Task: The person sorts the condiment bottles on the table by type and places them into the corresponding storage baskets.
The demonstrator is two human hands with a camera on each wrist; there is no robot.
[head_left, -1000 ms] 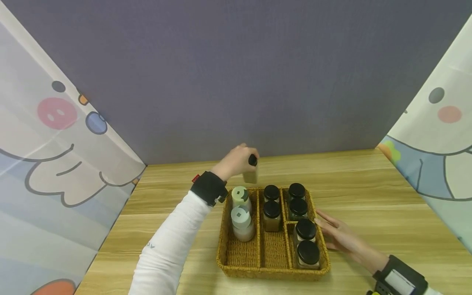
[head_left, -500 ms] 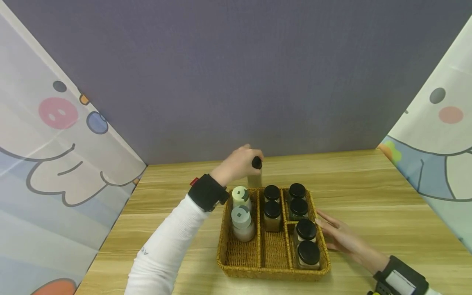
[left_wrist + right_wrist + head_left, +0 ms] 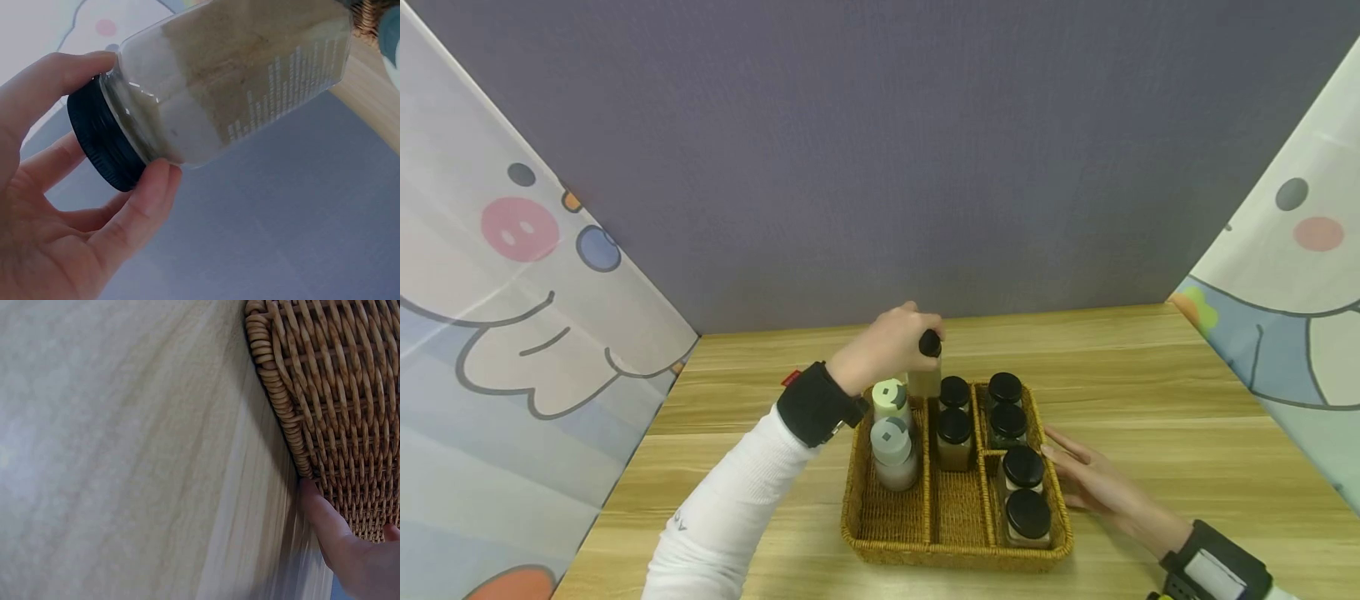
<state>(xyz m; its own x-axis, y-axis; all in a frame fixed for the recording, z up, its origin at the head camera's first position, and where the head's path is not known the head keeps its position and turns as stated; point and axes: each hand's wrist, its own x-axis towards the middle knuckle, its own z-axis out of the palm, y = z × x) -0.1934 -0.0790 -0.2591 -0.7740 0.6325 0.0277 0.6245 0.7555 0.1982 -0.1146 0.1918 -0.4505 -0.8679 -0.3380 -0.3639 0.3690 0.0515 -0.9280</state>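
My left hand (image 3: pixel 891 346) pinches a clear spice jar (image 3: pixel 928 382) by its black lid, over the far edge of the wicker basket (image 3: pixel 962 558). In the left wrist view, my left hand (image 3: pixel 75 231) has thumb and fingers round the lid and neck of the jar (image 3: pixel 206 81), which holds tan powder. My right hand (image 3: pixel 1093 483) touches the basket's right wall with extended fingers. Up close in the right wrist view, a digit of my right hand (image 3: pixel 344 550) rests at the lower edge of the basket (image 3: pixel 337 394); the other fingers are mostly hidden.
Two pale-capped bottles (image 3: pixel 895 454) stand in the basket's left compartment. Black-lidded jars (image 3: pixel 954 437) fill the far part of the middle one, with more jars (image 3: pixel 1027 517) at right. A wooden table (image 3: pixel 1150 392) lies below, with a grey panel (image 3: pixel 925 167) behind.
My left hand has carried the jar rightward and slightly toward me, from behind the basket to over its far rim. The right hand and basket stay put.
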